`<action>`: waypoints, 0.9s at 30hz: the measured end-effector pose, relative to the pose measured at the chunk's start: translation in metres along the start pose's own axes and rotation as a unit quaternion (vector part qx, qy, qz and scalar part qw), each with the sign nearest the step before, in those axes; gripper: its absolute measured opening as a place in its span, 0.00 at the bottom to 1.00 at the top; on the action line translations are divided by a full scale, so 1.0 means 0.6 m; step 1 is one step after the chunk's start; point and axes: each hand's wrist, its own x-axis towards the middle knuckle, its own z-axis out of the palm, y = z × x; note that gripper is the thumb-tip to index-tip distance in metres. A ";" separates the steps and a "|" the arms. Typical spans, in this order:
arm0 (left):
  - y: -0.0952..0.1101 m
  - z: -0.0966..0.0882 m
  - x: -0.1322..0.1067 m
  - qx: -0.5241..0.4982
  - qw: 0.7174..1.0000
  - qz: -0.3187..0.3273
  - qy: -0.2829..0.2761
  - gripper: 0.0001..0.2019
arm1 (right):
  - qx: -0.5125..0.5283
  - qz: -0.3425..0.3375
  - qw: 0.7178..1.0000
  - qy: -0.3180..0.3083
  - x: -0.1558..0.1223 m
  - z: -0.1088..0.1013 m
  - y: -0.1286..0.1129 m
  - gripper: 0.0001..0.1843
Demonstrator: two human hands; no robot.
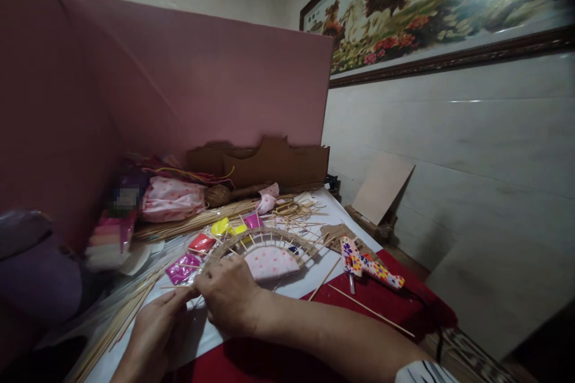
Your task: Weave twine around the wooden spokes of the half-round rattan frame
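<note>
A half-round, fan-shaped piece lies in front of me, with a polka-dot cloth centre (272,263), thin sticks spreading outward and a twine-woven rim (265,233). At its left end, my left hand (155,323) pinches a thin wooden stick (168,286) whose tip pokes out past the fingers. My right hand (231,294) is closed over the same end of the rim, close against the left fingertips. What its fingers grip is hidden beneath them. Small purple (183,268) and red (202,243) packets lie just beyond the hands.
A glue gun wrapped in flowered cloth (366,266) rests at the right on cardboard and red cloth (404,311). Loose sticks (372,311) lie nearby. Behind are a twine ball (218,195), a dotted cloth bundle (173,198), stick bundles and brown cardboard (278,164).
</note>
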 end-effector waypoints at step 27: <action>0.008 -0.033 -0.005 0.316 0.922 0.224 0.006 0.13 | 0.053 -0.007 0.992 0.114 -0.030 0.056 0.017 0.15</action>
